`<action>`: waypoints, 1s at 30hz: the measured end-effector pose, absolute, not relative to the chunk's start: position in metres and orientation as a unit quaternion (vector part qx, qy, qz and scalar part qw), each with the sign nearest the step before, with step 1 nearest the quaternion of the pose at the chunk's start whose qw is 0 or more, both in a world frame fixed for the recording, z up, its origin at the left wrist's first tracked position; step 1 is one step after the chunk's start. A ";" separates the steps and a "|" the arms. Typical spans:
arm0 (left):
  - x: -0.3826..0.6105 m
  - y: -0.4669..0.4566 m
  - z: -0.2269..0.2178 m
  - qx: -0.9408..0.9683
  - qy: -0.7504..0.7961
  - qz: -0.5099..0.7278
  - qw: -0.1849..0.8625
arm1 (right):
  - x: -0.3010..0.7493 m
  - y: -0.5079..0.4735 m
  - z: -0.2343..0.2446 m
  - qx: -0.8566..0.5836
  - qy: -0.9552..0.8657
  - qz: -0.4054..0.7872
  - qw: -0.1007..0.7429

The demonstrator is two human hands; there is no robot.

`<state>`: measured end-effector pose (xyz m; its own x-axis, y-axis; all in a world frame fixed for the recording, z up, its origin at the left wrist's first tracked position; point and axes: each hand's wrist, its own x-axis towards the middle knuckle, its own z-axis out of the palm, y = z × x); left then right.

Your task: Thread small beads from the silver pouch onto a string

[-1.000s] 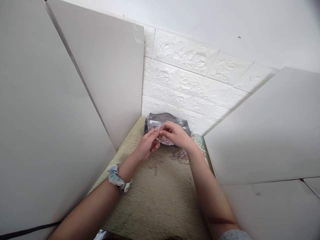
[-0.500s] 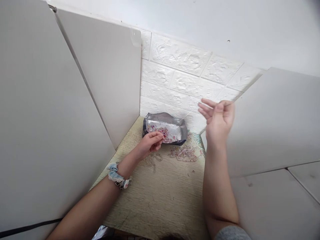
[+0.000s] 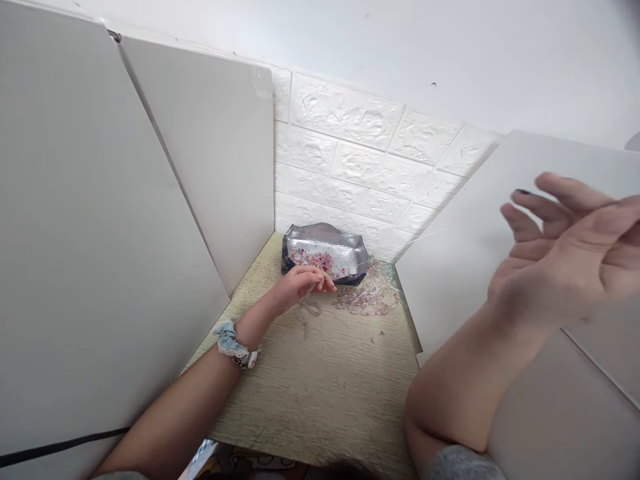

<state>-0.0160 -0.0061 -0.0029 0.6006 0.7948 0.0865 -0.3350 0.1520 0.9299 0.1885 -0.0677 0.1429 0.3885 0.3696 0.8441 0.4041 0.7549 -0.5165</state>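
Observation:
A silver foil bag (image 3: 345, 243) holding small pink and purple beads lies open at the back of the wood-grain table (image 3: 320, 393). My left hand (image 3: 300, 283) rests just in front of the bag, its fingers pinched on one end of a thin clear thread (image 3: 400, 245). The thread runs up and to the right toward my right hand (image 3: 565, 260). That hand is raised high at the right, its thumb and forefinger pinching the thread and its other fingers spread. Finished bead strands (image 3: 367, 300) lie on the table beside the left hand.
White boards (image 3: 150, 200) wall the table on the left, and another white board (image 3: 480, 247) stands on the right. A white brick-pattern wall (image 3: 350, 160) closes the back. A blue scrunchie (image 3: 233, 343) sits on my left wrist. A smaller bead strand (image 3: 307, 311) lies under the left hand.
My right hand has left the bag and swung far up and to the right, drawing the thread out. The left hand has stayed by the bag.

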 end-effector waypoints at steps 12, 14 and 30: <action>-0.017 -0.009 0.000 0.534 0.200 0.397 0.719 | 0.190 -0.080 0.141 -0.450 -0.750 0.221 0.432; -0.015 -0.009 0.002 0.521 0.209 0.431 0.707 | 0.175 -0.074 0.137 -0.474 -0.780 0.200 0.356; -0.011 -0.015 0.010 0.464 0.299 0.419 0.721 | 0.135 -0.023 0.094 -0.500 -0.844 0.141 0.136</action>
<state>-0.0107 -0.0147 0.0096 0.4703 0.8814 -0.0430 -0.3257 0.2186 0.9198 0.1353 -0.0231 0.0942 -0.4637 0.8816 0.0886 0.8052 0.4610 -0.3731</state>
